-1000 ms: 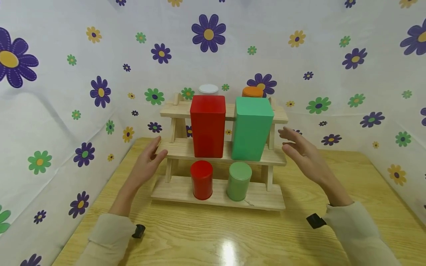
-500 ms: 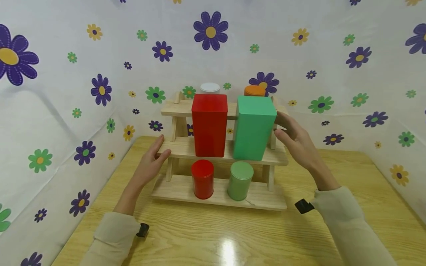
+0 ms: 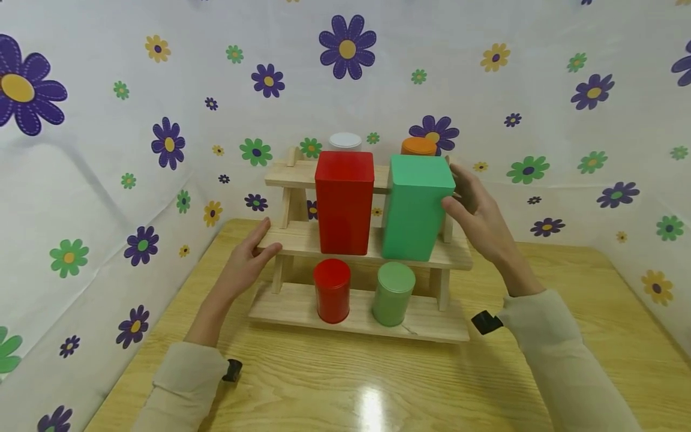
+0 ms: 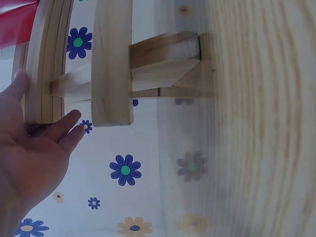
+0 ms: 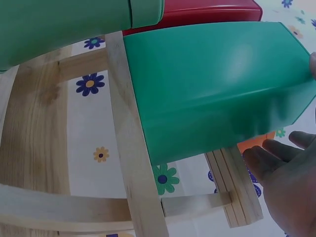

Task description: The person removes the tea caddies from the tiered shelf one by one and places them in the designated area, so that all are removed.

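A tall glossy green box (image 3: 415, 216) and a tall red box (image 3: 344, 210) stand on the middle shelf of a wooden tiered stand (image 3: 291, 240). My right hand (image 3: 480, 222) is at the upper right side of the green box. Its thumb overlaps the box's front right edge; the other fingers reach loosely past the side, as the right wrist view also shows. My left hand (image 3: 243, 264) holds the left end of the middle shelf. In the left wrist view its thumb (image 4: 19, 85) lies on one face of the board and fingers on the other.
On the bottom shelf stand a red canister (image 3: 332, 294) and a light green canister (image 3: 393, 297). Behind the boxes, a white canister (image 3: 345, 141) and an orange canister (image 3: 418, 146) top the stand. Beneath it is a wooden table (image 3: 324, 378); flowered cloth (image 3: 216, 78) hangs around.
My right hand has moved left and up to the green box's side. My left hand has shifted slightly right onto the middle shelf's end. The boxes and canisters keep their places.
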